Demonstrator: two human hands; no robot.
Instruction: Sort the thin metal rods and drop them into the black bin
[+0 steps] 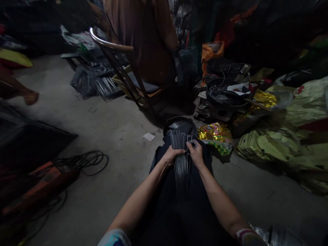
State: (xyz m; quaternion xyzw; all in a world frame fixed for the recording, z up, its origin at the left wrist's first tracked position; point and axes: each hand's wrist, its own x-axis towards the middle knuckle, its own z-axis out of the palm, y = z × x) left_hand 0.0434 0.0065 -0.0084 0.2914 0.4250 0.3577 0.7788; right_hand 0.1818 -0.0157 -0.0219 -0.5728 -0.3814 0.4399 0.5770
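A thick bundle of thin grey metal rods [180,171] lies lengthwise over my dark-clad lap. My left hand [172,154] is wrapped round the bundle from the left, with its thumb across the front. At the bundle's right edge, my right hand [195,152] pinches a thin rod [189,159] between thumb and fingertips. Just beyond my knees stands a round black basin [194,129] with more rods in it. In the dim light I cannot tell exactly what shape the rod ends have.
A person [143,41] sits on a metal-backed chair [112,44] ahead. Right of the basin lie a gold packet [215,132] and pale sacks [269,145]. Another black basin [217,99] holds wire pieces. Coiled cable [94,160] and an orange object [43,181] lie left.
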